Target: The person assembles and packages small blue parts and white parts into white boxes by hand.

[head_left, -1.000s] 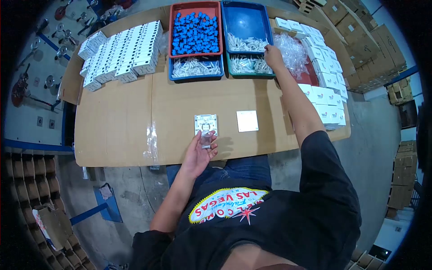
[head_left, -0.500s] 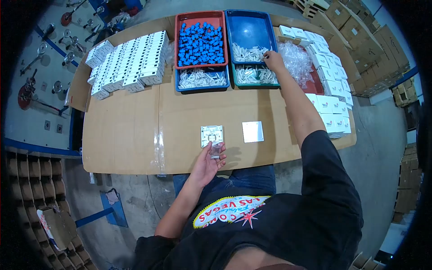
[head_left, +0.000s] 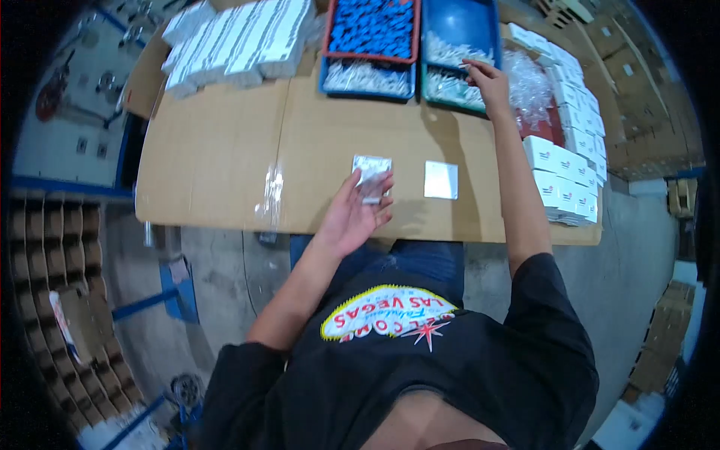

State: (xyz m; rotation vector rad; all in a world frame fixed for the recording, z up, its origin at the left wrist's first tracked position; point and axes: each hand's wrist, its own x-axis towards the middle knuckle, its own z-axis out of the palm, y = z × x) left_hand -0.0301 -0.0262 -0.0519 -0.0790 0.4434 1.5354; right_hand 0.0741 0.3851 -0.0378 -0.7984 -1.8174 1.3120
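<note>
My left hand [head_left: 355, 214], palm up near the table's front edge, holds a small clear plastic bag [head_left: 371, 185] with something white in it. Just beyond the bag lies a white square part [head_left: 373, 162], partly hidden. To the right of it is a flat whitish plate [head_left: 441, 180]. My right hand [head_left: 484, 81] is over the green tray [head_left: 474, 110] of white pieces, its fingers pinched together; a small white piece seems to show at the fingertips.
A red tray [head_left: 370, 58] of blue parts sits above a blue tray [head_left: 367, 95] of white pieces. White boxes stand in rows at the left [head_left: 247, 45] and right [head_left: 570, 187]. Clear plastic bags [head_left: 528, 90] are heaped beside the trays.
The view has tilted, so the table appears higher. My right hand has drawn back slightly from the upper blue tray's white pieces. My left hand still holds the bag.
</note>
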